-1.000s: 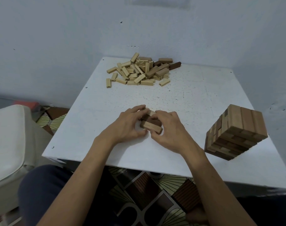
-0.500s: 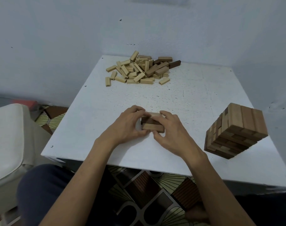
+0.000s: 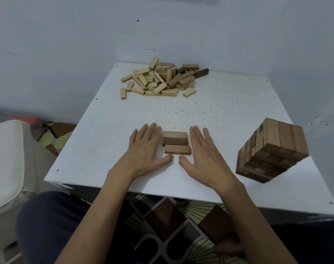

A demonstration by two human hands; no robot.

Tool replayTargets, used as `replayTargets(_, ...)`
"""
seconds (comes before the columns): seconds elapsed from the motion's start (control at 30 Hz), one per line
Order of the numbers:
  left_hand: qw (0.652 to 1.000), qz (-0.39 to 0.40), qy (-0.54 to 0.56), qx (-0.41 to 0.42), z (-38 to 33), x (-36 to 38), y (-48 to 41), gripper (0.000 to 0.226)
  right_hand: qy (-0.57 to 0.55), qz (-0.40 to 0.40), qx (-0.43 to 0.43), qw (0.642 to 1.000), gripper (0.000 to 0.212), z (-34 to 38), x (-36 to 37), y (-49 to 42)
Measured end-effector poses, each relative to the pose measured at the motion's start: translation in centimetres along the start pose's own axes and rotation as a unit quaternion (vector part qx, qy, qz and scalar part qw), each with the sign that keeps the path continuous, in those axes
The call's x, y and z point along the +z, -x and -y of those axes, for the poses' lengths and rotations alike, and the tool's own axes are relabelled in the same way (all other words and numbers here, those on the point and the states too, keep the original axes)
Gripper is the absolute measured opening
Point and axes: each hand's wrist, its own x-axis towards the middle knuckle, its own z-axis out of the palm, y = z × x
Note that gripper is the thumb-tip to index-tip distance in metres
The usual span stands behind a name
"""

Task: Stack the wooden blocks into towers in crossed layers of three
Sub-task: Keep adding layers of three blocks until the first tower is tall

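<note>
A small group of brown blocks point(image 3: 175, 142) lies on the white table point(image 3: 229, 111), about midway between its left and right edges and nearer the near edge. At least 2 blocks show, lying side by side with their long sides parallel to that edge. The rear part stands higher than the front one, and I cannot tell whether it is 1 block on edge or a second layer.

The left hand point(image 3: 145, 149) and the right hand point(image 3: 204, 155) rest palm down on the table, fingers straight, gripping nothing. Each sits just beside 1 end of the group, probably to square the ends flush so that a crossed layer of 3 will sit level.

A finished tower point(image 3: 272, 151) stands near the right edge, towards the near right corner, well apart from the hands, likely so the new work cannot knock it. The loose pile point(image 3: 162, 79) lies against the far edge as the supply.

The new tower seems barely begun. The next move probably calls for a reach to the pile.
</note>
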Motion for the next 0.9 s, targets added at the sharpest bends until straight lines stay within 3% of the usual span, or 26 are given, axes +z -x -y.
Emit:
replayTargets(0.13,0.999,0.012,-0.053,-0.005,-1.1,0.7,0.6,0.104,0.074,0.024,0.03,0.997,0.079,0.0,0.6,0.3)
replayTargets(0.27,0.997,0.005,-0.071,-0.013,-1.5,1.4,0.6,0.1,0.103,0.012,0.024,0.994,0.091,-0.1,1.5,0.2)
replayTargets(0.9,0.996,-0.007,-0.09,-0.019,-1.6,1.7,0.4,0.097,0.107,0.007,0.022,0.994,0.089,-0.5,2.4,-0.3)
